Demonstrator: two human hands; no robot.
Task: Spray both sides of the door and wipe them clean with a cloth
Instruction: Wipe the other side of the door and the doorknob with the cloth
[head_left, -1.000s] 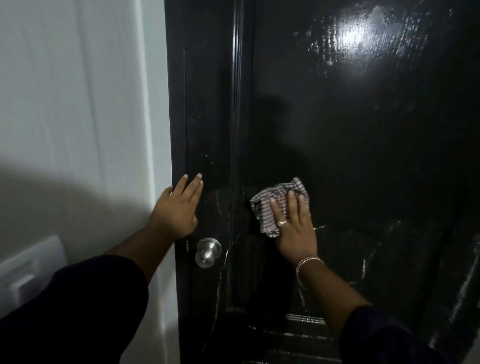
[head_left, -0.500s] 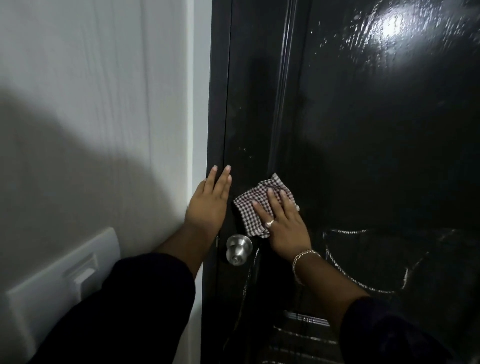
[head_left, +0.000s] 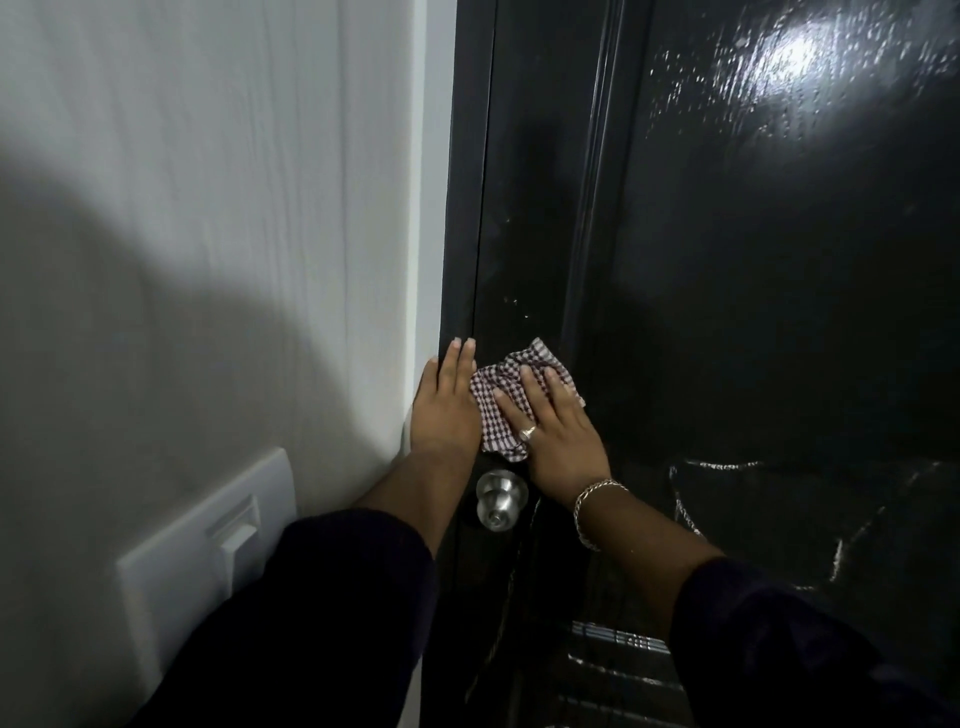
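Wiping the sprayed door (head_left: 753, 312) near its latch edge

The right hand (head_left: 558, 431), fingers straight, presses the checked cloth (head_left: 498, 400) flat above the knob (head_left: 501, 500); the left hand (head_left: 447, 405) lies flat alongside. Wet streaks remain lower down, and the other side looks still to do.

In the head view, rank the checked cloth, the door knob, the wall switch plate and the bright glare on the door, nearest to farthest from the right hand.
From the right hand:
1. Checked cloth, under its fingers.
2. Door knob, just below left.
3. Wall switch plate, far left, lower.
4. Glare, top right of the door.
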